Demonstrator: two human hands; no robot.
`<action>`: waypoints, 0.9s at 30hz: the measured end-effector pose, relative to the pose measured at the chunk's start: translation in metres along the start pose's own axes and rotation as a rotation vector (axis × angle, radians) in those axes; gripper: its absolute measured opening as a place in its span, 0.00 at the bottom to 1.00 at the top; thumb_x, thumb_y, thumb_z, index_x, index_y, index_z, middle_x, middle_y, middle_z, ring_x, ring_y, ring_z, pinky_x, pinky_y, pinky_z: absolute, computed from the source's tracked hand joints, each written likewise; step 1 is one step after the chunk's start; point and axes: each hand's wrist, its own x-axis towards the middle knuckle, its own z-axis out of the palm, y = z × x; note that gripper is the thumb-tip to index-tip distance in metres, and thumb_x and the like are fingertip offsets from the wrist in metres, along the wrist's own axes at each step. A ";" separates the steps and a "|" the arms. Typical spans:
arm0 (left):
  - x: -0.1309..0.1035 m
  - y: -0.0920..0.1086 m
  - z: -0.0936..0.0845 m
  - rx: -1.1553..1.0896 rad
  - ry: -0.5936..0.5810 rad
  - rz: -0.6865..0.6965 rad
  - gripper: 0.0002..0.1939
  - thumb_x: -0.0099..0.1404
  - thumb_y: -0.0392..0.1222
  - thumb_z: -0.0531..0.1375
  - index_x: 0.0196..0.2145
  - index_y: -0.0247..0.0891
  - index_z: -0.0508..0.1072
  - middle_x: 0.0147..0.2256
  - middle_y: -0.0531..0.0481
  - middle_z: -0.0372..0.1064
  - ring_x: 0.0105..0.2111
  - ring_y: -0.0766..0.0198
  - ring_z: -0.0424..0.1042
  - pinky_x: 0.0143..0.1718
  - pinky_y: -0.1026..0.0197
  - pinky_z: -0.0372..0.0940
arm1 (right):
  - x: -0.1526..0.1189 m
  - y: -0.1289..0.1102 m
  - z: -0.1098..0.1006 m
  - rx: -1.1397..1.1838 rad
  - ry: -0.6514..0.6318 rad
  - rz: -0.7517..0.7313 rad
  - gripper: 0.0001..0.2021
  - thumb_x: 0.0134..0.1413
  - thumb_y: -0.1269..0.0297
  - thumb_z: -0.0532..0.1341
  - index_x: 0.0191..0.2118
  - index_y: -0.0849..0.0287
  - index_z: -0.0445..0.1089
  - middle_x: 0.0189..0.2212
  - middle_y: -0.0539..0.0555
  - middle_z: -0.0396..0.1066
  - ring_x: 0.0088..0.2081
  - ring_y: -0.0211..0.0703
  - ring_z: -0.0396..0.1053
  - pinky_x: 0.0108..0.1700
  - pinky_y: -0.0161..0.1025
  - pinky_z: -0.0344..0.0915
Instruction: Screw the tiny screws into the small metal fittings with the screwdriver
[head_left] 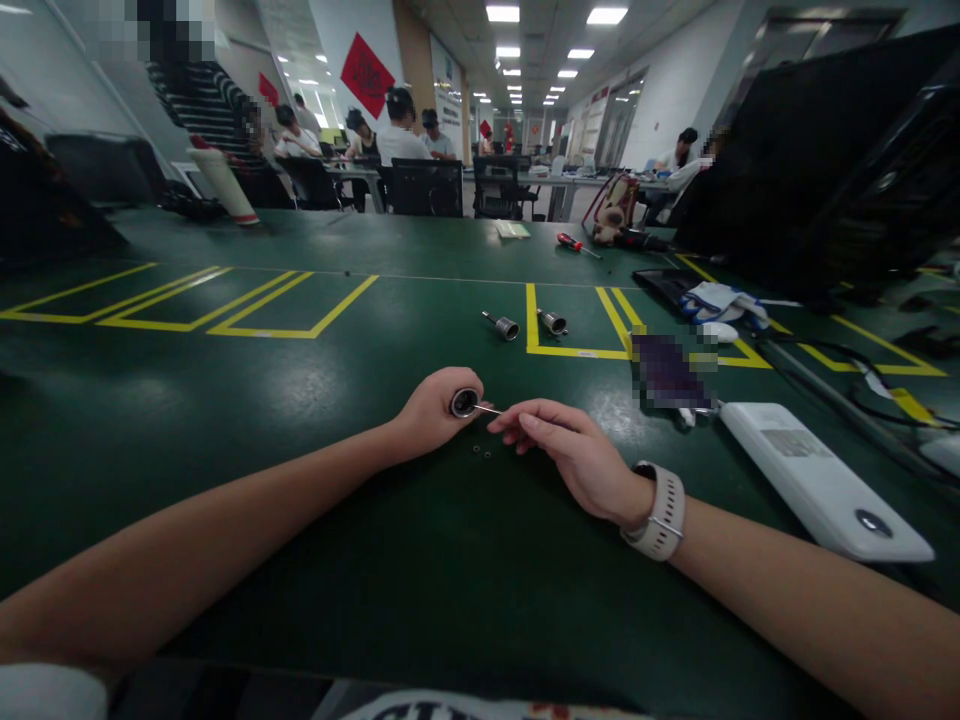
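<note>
Near the centre of the head view, my left hand (439,410) is wrapped round a round metal part (464,403), whose open end faces me. My right hand (559,440), with a watch on its wrist, pinches a thin metal rod (489,409). The rod's far tip reaches the mouth of the metal part; how deep it goes is not clear. Two tiny rings (481,452) lie on the green table just below the hands. Beyond them lie two more metal parts, one with a stem (507,328) and one (553,322) inside a yellow taped outline.
On the green table (337,600) a white device (825,480) and a dark phone-like object (670,372) lie at the right, near cables. A red screwdriver (571,242), a mouse (718,332) and a cloth (724,303) are further back. People sit in the background.
</note>
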 end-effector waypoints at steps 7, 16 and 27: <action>0.000 0.000 -0.001 -0.027 -0.010 0.036 0.08 0.59 0.39 0.57 0.24 0.36 0.63 0.24 0.54 0.61 0.25 0.67 0.61 0.28 0.63 0.57 | 0.000 -0.001 0.001 0.071 0.036 0.000 0.09 0.57 0.63 0.56 0.37 0.58 0.73 0.38 0.54 0.73 0.38 0.40 0.66 0.39 0.39 0.61; -0.001 -0.001 0.000 0.134 -0.039 0.071 0.09 0.61 0.39 0.55 0.24 0.36 0.63 0.24 0.52 0.61 0.27 0.65 0.61 0.30 0.61 0.56 | 0.000 0.001 0.000 0.017 0.012 0.022 0.09 0.56 0.63 0.57 0.36 0.57 0.73 0.36 0.53 0.73 0.37 0.41 0.67 0.39 0.39 0.61; 0.001 0.000 -0.001 0.019 -0.061 0.042 0.07 0.59 0.38 0.57 0.24 0.36 0.63 0.24 0.53 0.61 0.27 0.66 0.62 0.30 0.62 0.58 | 0.002 0.000 -0.004 0.162 0.021 0.052 0.09 0.55 0.64 0.56 0.34 0.59 0.73 0.36 0.55 0.73 0.36 0.40 0.67 0.39 0.40 0.60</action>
